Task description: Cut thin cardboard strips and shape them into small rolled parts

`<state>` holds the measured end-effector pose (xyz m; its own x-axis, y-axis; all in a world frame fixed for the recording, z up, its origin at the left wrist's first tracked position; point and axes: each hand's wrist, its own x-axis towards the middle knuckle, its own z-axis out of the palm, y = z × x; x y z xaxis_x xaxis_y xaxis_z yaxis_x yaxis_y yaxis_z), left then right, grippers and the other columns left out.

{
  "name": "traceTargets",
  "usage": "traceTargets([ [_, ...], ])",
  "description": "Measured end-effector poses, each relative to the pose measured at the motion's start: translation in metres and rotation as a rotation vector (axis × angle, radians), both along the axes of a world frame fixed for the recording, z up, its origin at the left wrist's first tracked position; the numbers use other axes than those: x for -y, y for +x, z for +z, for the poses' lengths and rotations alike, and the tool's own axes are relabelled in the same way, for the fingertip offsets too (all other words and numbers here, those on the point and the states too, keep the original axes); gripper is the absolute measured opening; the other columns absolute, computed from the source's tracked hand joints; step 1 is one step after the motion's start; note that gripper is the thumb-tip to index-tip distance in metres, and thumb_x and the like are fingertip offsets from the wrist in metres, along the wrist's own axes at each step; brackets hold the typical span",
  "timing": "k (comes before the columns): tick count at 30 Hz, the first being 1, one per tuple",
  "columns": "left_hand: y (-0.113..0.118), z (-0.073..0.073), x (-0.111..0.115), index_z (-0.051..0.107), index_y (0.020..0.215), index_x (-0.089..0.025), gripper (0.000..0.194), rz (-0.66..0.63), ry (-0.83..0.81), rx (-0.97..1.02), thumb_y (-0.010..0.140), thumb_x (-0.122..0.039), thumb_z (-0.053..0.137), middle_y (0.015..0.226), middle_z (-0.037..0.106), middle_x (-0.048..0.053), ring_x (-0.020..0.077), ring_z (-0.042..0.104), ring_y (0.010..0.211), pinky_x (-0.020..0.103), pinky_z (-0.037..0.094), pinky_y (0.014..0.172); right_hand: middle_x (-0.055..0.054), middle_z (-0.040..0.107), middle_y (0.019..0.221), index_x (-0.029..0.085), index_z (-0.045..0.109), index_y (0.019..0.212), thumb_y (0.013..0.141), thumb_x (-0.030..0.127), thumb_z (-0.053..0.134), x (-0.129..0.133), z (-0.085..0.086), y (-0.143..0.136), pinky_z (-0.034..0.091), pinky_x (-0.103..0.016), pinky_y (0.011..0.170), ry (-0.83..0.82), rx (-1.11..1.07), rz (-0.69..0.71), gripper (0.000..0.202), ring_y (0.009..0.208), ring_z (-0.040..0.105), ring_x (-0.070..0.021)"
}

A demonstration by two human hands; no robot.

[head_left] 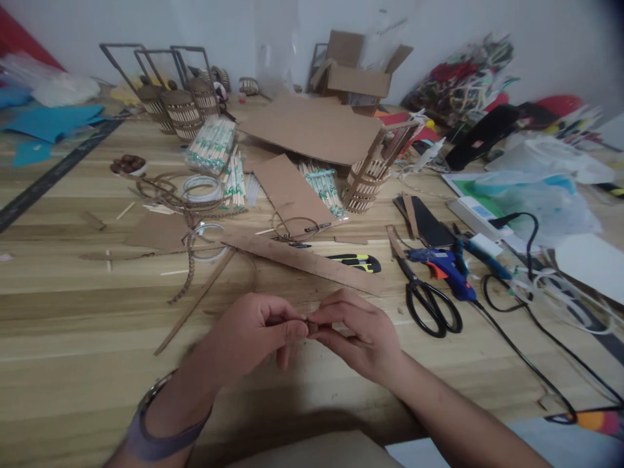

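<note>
My left hand (pixel 258 335) and my right hand (pixel 358 328) meet above the near middle of the wooden table. Between their fingertips is a small brown piece (pixel 311 325), mostly hidden by the fingers, perhaps cardboard. The thumb and fingers of both hands are pinched on it. Just beyond the hands lies a long cardboard strip (pixel 307 261), with a yellow and black cutter (pixel 358 262) behind it. A thin brown strip (pixel 195 302) slants on the table to the left of my left hand.
Black-handled scissors (pixel 431 305) and a blue glue gun (pixel 446 270) with its cable lie at the right. Farther back are cardboard sheets (pixel 312 127), bundled sticks (pixel 212 143), coiled cords (pixel 199 188), small slatted buckets (pixel 182 114) and an open box (pixel 358 81).
</note>
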<state>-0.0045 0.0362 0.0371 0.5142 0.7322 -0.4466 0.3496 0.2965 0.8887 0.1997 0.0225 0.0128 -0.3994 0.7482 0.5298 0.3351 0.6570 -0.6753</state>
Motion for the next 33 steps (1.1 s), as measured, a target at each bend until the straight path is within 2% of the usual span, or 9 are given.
traceTargets([
  [4,0.004,0.005,0.002,0.067,0.072,-0.017,0.026,0.032,0.068,-0.119,0.082,-0.039,0.056,0.048,0.059,-0.004,0.0112,0.044,0.047,0.023,0.027,0.047,-0.004,0.065,0.082,0.019,0.066,0.100,0.098,0.027,0.054,-0.001,0.000,0.000,0.055,-0.023,0.063,0.056,0.118,0.013,0.015,0.075,0.066,-0.0141],
  [9,0.017,0.006,0.006,0.063,0.064,-0.019,0.023,0.091,0.236,-0.327,0.080,-0.035,0.056,0.052,0.058,-0.003,0.0136,0.049,0.052,0.025,0.029,0.051,-0.005,0.064,0.076,0.016,0.068,0.093,0.100,0.020,0.044,0.002,-0.002,-0.004,0.050,-0.027,0.058,0.203,0.391,-0.055,0.025,0.066,0.061,-0.0163],
  [13,0.024,0.004,0.010,0.057,0.059,-0.019,0.019,0.123,0.364,-0.391,0.076,-0.028,0.054,0.054,0.053,-0.003,0.0135,0.047,0.055,0.026,0.028,0.052,-0.006,0.063,0.074,0.015,0.068,0.091,0.099,0.017,0.045,0.003,-0.005,-0.004,0.050,-0.028,0.058,0.241,0.428,-0.064,0.024,0.066,0.061,-0.0176],
  [16,0.023,0.003,0.011,0.057,0.061,-0.019,0.016,0.155,0.318,-0.275,0.074,-0.026,0.053,0.053,0.049,-0.005,0.0119,0.043,0.053,0.024,0.028,0.050,-0.006,0.065,0.081,0.016,0.066,0.100,0.099,0.020,0.048,0.004,-0.008,-0.004,0.054,-0.027,0.062,0.185,0.307,-0.071,0.019,0.071,0.064,-0.0168],
  [19,0.018,0.001,0.009,0.060,0.068,-0.019,0.017,0.114,0.172,-0.076,0.077,-0.029,0.052,0.051,0.049,-0.006,0.0103,0.042,0.049,0.022,0.029,0.047,-0.004,0.065,0.086,0.021,0.063,0.108,0.097,0.024,0.054,0.004,-0.007,-0.004,0.055,-0.023,0.063,0.096,0.091,-0.068,0.014,0.075,0.065,-0.0144],
  [21,0.015,-0.002,0.007,0.063,0.075,-0.018,0.020,0.072,0.089,0.055,0.080,-0.034,0.053,0.050,0.050,-0.007,0.0095,0.042,0.046,0.021,0.028,0.045,-0.003,0.065,0.085,0.023,0.064,0.106,0.094,0.025,0.060,0.004,-0.005,-0.004,0.055,-0.023,0.062,0.055,0.012,-0.068,0.013,0.075,0.065,-0.0139],
  [24,0.011,-0.006,0.004,0.068,0.082,-0.016,0.026,0.034,0.048,0.158,0.083,-0.041,0.057,0.051,0.052,-0.007,0.0083,0.045,0.044,0.020,0.027,0.044,-0.002,0.066,0.082,0.023,0.066,0.100,0.092,0.023,0.063,0.002,-0.003,-0.004,0.055,-0.023,0.062,0.013,-0.012,-0.065,0.008,0.075,0.065,-0.0140],
  [28,0.006,-0.007,0.003,0.072,0.086,-0.016,0.029,0.027,0.016,0.110,0.085,-0.042,0.059,0.052,0.055,-0.006,0.0079,0.047,0.045,0.020,0.028,0.046,-0.002,0.065,0.080,0.022,0.066,0.096,0.093,0.022,0.060,0.001,-0.003,-0.002,0.055,-0.023,0.063,0.010,0.013,-0.047,0.007,0.074,0.065,-0.0144],
  [33,0.007,-0.002,0.004,0.069,0.080,-0.016,0.027,0.092,0.032,-0.029,0.082,-0.042,0.063,0.051,0.055,-0.006,0.0091,0.046,0.045,0.021,0.027,0.046,-0.003,0.063,0.080,0.020,0.066,0.098,0.098,0.023,0.052,0.003,-0.004,-0.001,0.054,-0.023,0.062,0.117,0.122,-0.061,0.015,0.072,0.064,-0.0142],
])
